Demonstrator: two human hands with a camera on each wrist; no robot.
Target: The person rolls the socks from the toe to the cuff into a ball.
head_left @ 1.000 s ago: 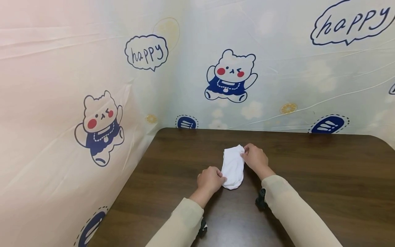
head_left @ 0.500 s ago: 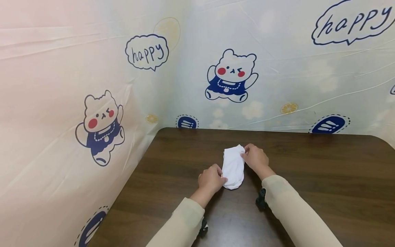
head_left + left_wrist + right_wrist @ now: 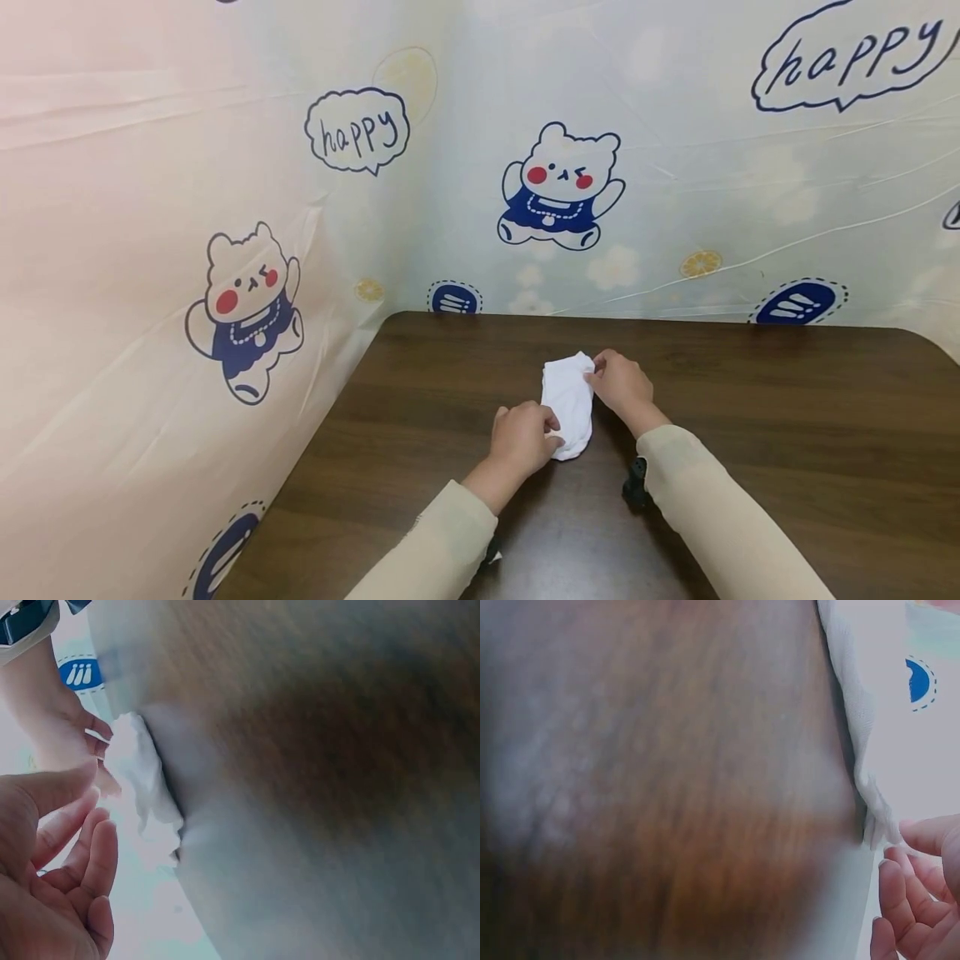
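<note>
A flat white sock (image 3: pixel 568 392), its knit showing in the right wrist view, lies lengthwise on the brown table. My right hand (image 3: pixel 622 385) pinches its far right corner between thumb and fingers. In the right wrist view the thumb and fingers (image 3: pixel 896 859) meet at the sock's edge. My left hand (image 3: pixel 522 437) is over the sock's near left side, its fingers loosely bent. From the left wrist view, the thumb and fingertips (image 3: pixel 94 796) appear with no fabric between them; the sock (image 3: pixel 142 784) lies just beyond. Whether these fingertips touch it I cannot tell.
The dark wooden table (image 3: pixel 787 433) extends on both sides of the sock. A printed curtain (image 3: pixel 675 183) with bears and "happy" bubbles hangs along the table's back and left edges. A dark device (image 3: pixel 635 485) is strapped to the right wrist.
My left hand has let go of the sock's near left edge and moved a little to the right, over its lower part. The right hand and the sock stay in place.
</note>
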